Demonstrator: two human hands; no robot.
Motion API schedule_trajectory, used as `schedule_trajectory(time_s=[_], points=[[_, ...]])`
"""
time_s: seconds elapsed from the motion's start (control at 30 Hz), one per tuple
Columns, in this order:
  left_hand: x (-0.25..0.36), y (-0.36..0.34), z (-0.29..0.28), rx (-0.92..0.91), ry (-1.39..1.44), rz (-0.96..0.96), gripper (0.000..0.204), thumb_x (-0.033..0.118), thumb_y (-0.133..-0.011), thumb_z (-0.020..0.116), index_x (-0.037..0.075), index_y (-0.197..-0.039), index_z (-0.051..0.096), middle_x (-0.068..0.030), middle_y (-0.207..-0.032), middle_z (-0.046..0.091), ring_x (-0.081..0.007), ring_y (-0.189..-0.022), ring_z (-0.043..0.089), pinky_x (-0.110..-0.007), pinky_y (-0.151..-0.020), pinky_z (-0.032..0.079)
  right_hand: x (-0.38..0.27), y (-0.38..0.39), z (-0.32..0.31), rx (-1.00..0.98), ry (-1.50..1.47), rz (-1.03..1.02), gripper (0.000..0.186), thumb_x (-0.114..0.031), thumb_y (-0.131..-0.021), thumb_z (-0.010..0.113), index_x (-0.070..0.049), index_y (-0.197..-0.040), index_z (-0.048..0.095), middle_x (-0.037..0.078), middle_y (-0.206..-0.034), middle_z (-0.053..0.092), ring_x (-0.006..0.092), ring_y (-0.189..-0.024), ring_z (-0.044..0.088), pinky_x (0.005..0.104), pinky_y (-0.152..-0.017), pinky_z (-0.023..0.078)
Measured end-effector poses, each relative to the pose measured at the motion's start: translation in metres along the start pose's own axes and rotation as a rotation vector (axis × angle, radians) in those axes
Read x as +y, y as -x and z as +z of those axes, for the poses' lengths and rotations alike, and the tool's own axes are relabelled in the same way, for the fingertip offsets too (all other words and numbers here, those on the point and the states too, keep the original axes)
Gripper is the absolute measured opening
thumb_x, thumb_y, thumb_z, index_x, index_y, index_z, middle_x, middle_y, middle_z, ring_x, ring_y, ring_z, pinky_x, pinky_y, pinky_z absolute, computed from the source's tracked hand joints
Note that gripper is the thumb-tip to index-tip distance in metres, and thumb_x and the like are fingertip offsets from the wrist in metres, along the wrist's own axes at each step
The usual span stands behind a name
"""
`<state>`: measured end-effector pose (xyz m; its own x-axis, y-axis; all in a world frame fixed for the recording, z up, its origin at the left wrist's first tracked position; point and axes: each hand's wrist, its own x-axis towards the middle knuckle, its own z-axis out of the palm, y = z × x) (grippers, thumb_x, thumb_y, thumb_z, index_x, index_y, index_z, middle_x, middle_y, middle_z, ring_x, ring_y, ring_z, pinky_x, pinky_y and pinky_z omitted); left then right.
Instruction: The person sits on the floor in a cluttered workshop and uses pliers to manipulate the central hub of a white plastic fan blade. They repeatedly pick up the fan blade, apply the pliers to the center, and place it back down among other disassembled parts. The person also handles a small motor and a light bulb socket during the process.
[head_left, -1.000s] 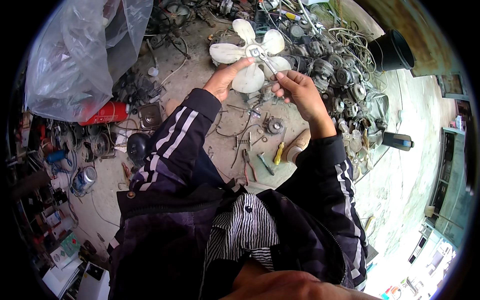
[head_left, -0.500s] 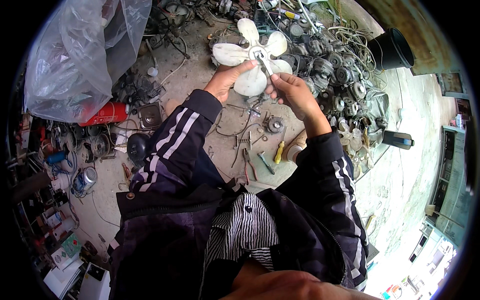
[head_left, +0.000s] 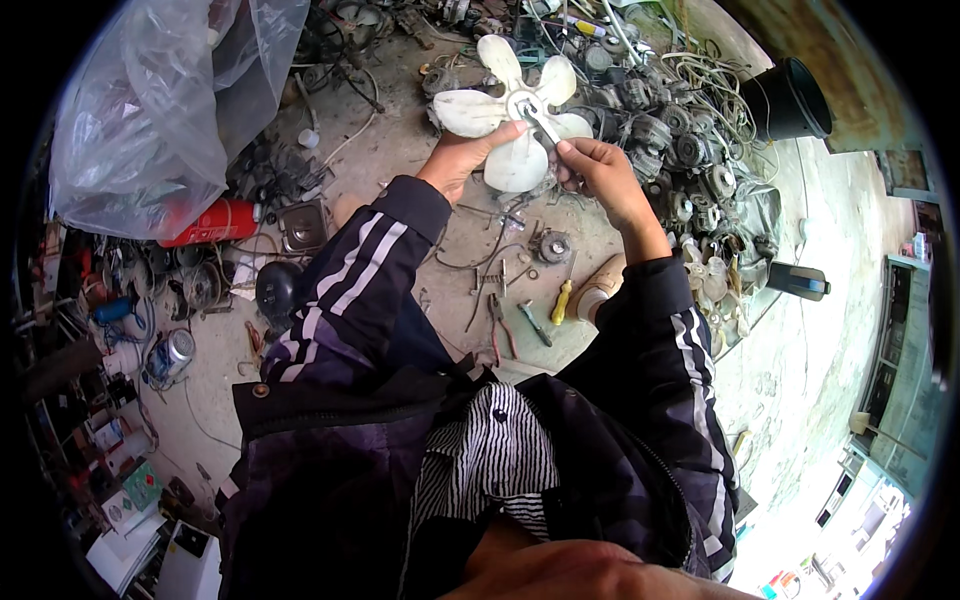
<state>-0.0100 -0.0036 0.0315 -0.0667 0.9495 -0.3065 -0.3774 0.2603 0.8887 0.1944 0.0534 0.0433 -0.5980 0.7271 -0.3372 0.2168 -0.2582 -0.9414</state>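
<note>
A white five-bladed fan blade [head_left: 515,165] is held up in front of me, its hub turned my way. My left hand [head_left: 460,162] is closed on it from the left, the thumb lying near the hub and the other fingers hidden behind the blades. Between thumb and fingers, my right hand [head_left: 605,180] pinches the end of a silver wrench [head_left: 544,126]. The wrench's other end sits at the hub's centre; whether it grips a nut there is too small to tell.
On the concrete floor below lie red-handled pliers [head_left: 502,325], a yellow-handled screwdriver [head_left: 562,303] and a small round motor part [head_left: 552,246]. Heaped motors [head_left: 690,150] stand at the right, near a black bucket [head_left: 788,98]. A clear plastic bag [head_left: 150,130] hangs at the left.
Both hands have shifted slightly right together with the fan blade. The wrench's handle end has swung a little to the right and up about the hub.
</note>
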Motion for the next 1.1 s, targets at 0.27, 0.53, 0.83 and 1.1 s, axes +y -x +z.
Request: schedule_trajectory(time_s=[0.27, 0.53, 0.83, 1.1], points=[[0.001, 0.003, -0.002, -0.036, -0.013, 0.002, 0.043, 0.026, -0.082, 0.072, 0.004, -0.116, 0.058, -0.0051, -0.109, 0.064, -0.014, -0.099, 0.061, -0.03, -0.086, 0.048, 0.006, 0.006, 0.026, -0.026, -0.104, 0.047, 0.033, -0.034, -0.095, 0.05, -0.006, -0.091, 0.067, -0.002, -0.067, 0.061, 0.0012, -0.055, 0.045, 0.0176, -0.048, 0.028], [0.009, 0.009, 0.005, 0.006, -0.037, 0.035, 0.047, 0.024, -0.078, 0.076, 0.004, -0.116, 0.058, -0.0051, -0.11, 0.063, -0.0145, -0.1, 0.059, -0.03, -0.085, 0.047, 0.0, 0.007, 0.025, -0.014, -0.018, -0.054, 0.032, -0.026, -0.096, 0.05, 0.0, -0.084, 0.064, 0.001, -0.068, 0.06, 0.0084, -0.06, 0.053, 0.0235, -0.059, 0.042], [0.016, 0.012, 0.007, 0.045, -0.204, 0.142, 0.042, 0.025, -0.075, 0.079, 0.002, -0.106, 0.063, -0.0049, -0.101, 0.066, -0.012, -0.092, 0.06, -0.028, -0.08, 0.048, 0.018, -0.002, 0.014, -0.043, -0.032, -0.082, 0.03, -0.029, -0.096, 0.052, -0.003, -0.084, 0.064, -0.003, -0.066, 0.054, 0.0061, -0.059, 0.047, 0.0222, -0.057, 0.039], [0.011, 0.007, -0.009, -0.04, -0.312, 0.198, 0.041, 0.022, -0.073, 0.08, 0.002, -0.104, 0.063, -0.0048, -0.099, 0.066, -0.0109, -0.086, 0.059, -0.026, -0.077, 0.048, 0.02, -0.004, -0.002, 0.01, 0.203, -0.129, 0.029, -0.027, -0.096, 0.054, -0.001, -0.087, 0.065, -0.007, -0.064, 0.048, 0.0034, -0.058, 0.038, 0.0207, -0.053, 0.032]])
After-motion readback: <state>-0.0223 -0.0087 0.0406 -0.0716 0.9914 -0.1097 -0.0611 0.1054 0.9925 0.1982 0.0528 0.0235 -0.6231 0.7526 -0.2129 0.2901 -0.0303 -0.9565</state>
